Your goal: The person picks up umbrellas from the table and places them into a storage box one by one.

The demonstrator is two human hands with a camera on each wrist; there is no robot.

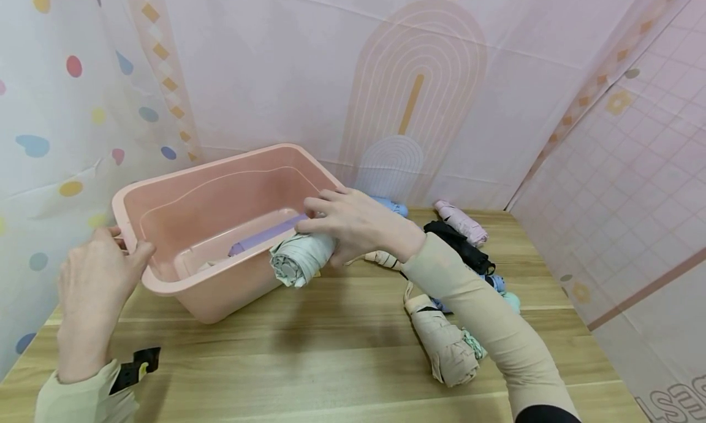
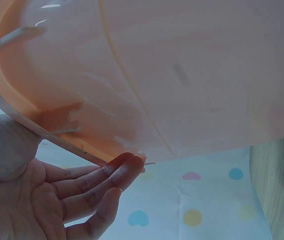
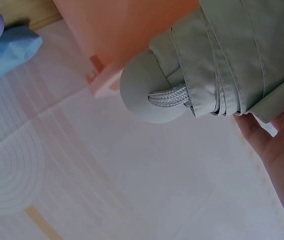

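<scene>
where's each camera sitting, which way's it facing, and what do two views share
Head: worn on the head, facing forward and down at the pink rectangular plastic tub and rolled grey-green fabric umbrella; left hand, right hand, beige sleeves show.
Left wrist: on that wrist, facing the tub's rim and wall; left hand shows.
Right wrist: on that wrist, facing the umbrella's capped end; part of right hand shows.
Shared: umbrella, in head and right wrist.

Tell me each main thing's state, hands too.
Pink tub: uncovered
Pale umbrella: rolled, raised
Left hand: gripping the tub
Right hand: holding the umbrella
Purple item: lying in tub
Beige bundle: rolled, on table
Black bundle: on table
Lilac bundle: on table
</scene>
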